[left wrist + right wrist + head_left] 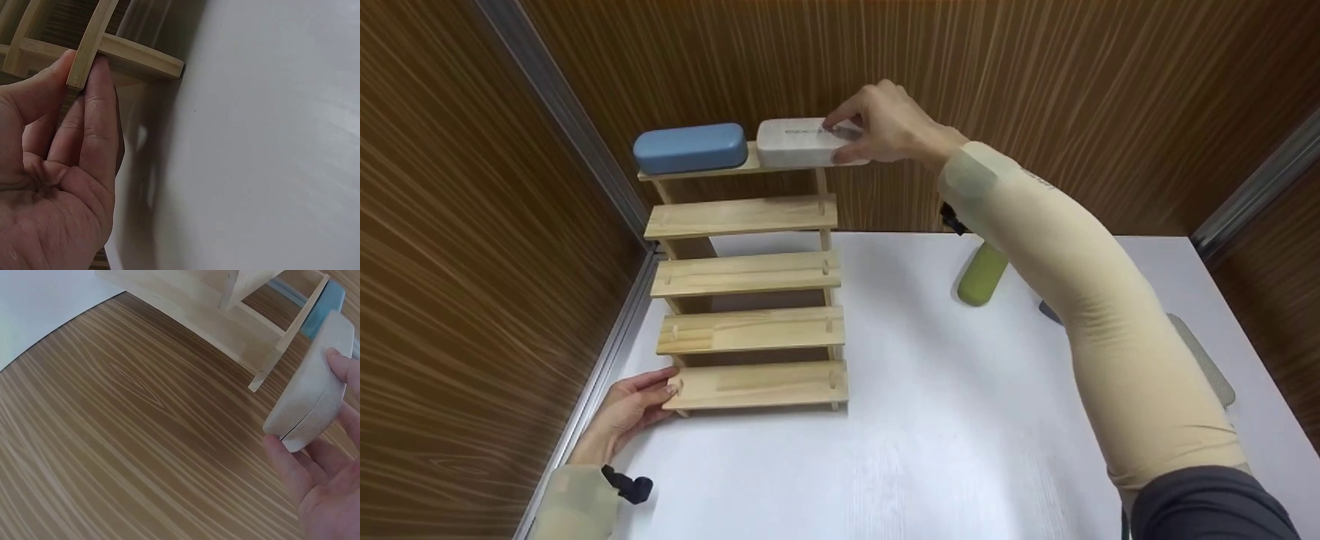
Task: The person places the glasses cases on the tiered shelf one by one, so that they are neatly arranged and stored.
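Note:
A wooden rack point(746, 274) with several stepped shelves stands at the left. On the left of its top shelf lies a blue glasses case point(690, 148). My right hand point(889, 124) grips the right end of a white glasses case point(791, 142), which has dark lettering on its lid, at the right of that shelf. The right wrist view shows the white case point(315, 382) between thumb and fingers, its lid seam closed; whether its full weight is on the shelf I cannot tell. My left hand point(626, 409) pinches the left end of the lowest shelf, the board's edge point(87, 59) between thumb and fingers.
A green case point(982, 276) lies on the white table point(915, 450), partly behind my right forearm. Further right, a dark object point(1048, 312) and a grey-green case point(1204, 360) are mostly covered by the sleeve. Wood-grain panels point(1072, 97) enclose the table's back and sides.

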`<action>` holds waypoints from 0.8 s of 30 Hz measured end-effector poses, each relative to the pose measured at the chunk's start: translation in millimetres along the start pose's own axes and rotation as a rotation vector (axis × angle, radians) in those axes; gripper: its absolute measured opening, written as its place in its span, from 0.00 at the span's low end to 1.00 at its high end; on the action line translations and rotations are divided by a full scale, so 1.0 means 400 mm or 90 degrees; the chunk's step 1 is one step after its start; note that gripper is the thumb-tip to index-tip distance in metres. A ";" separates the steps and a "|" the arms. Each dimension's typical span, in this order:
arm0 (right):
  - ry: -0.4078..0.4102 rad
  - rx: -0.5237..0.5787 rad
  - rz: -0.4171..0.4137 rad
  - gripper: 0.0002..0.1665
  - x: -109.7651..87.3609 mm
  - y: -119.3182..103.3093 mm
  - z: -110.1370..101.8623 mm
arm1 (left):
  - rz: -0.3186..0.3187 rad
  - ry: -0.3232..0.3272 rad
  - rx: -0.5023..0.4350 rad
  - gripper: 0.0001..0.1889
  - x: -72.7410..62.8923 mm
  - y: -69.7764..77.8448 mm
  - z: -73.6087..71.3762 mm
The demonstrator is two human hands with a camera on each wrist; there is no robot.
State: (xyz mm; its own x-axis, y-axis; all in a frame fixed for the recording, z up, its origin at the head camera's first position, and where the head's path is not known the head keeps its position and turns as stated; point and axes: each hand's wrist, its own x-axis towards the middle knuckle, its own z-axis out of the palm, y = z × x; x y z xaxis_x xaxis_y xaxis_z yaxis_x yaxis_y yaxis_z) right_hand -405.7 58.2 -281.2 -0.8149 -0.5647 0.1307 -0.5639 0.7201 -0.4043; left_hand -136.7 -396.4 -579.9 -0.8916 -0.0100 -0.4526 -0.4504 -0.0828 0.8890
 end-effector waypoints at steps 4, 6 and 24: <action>-0.005 0.003 0.005 0.33 0.027 -0.002 0.011 | -0.006 0.000 0.007 0.21 -0.002 -0.004 -0.001; -0.008 0.000 0.006 0.33 0.036 -0.001 0.018 | -0.009 0.000 0.012 0.23 -0.004 -0.006 -0.001; -0.018 0.015 0.034 0.31 0.077 -0.012 0.048 | -0.003 0.013 0.029 0.23 -0.009 -0.004 -0.001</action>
State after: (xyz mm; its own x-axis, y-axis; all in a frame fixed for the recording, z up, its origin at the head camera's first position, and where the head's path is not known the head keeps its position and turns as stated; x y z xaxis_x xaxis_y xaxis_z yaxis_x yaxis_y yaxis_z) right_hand -425.5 29.5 -292.6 -0.8398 -0.5366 0.0830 -0.5155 0.7400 -0.4319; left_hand -132.8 -396.6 -579.7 -0.8883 -0.0295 -0.4583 -0.4572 -0.0371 0.8886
